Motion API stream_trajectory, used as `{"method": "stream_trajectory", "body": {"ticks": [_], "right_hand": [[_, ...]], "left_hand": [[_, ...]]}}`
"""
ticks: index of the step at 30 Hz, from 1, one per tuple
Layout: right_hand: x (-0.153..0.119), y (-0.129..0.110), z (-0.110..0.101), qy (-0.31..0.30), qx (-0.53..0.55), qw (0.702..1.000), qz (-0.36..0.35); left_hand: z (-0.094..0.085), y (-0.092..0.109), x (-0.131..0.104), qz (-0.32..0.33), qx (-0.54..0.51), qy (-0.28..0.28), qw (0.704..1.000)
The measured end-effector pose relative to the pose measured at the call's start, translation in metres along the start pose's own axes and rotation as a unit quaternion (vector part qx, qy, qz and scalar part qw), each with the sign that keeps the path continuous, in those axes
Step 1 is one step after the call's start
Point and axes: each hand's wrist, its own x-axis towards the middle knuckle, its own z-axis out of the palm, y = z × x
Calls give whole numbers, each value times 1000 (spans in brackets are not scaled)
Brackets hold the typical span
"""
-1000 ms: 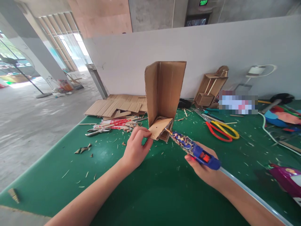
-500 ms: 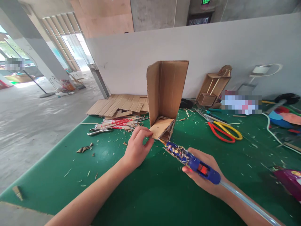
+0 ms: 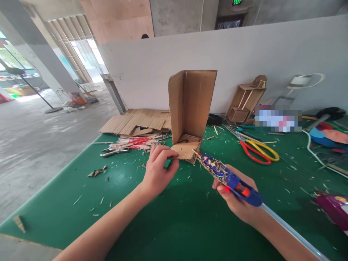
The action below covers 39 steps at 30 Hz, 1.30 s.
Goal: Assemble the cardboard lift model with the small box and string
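Note:
A tall cardboard structure (image 3: 199, 98) stands upright on the table, with two walls meeting in a corner above a low base. My left hand (image 3: 160, 166) is closed in a pinch on the near left edge of a small cardboard flap (image 3: 185, 149) at that base. In my right hand (image 3: 239, 195) is a blue hot glue gun (image 3: 233, 183), its body crusted with debris and a clear glue stick (image 3: 290, 232) coming out of the back. The gun's nozzle is at the flap's right edge; whether it touches cannot be made out.
Scissors with red and yellow handles (image 3: 259, 152) lie to the right. Behind my left hand are flat cardboard sheets (image 3: 136, 121), wrapped sticks (image 3: 138, 142) and pliers (image 3: 112, 152). Another cardboard piece (image 3: 244, 101) leans on the white partition (image 3: 141, 72). Scraps dot the green table (image 3: 122, 206).
The flap has come down from a tilt to lie flatter over the base. The glue gun's nozzle has moved up and right, from below the flap's near corner to its right edge.

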Motion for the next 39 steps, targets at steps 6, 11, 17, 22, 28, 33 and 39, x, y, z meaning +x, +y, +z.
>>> {"method": "stream_trajectory", "body": {"ticks": [6,11,17,22,28,33,39], "right_hand": [[-2,-4,-2,40,8,999,-17],[-3,-2,-5,38,17,999,-19],[-1,-3,-5,55,27,998,-31],[0,-3,-4,74,42,996,-22],[-2,0,-7,95,65,993,-15],[-6,-4,-9,59,42,997,-16],[-7,-9,-2,76,7,994,-77]], "left_hand": [[-5,3,-1,20,-62,34,997],[0,2,-5,-48,-211,21,976],[-1,3,0,-62,-215,70,972],[-12,7,7,-26,-191,49,980],[-24,19,15,16,-202,39,979],[-25,23,14,56,-140,52,987],[-23,20,11,63,-58,78,993]]}}
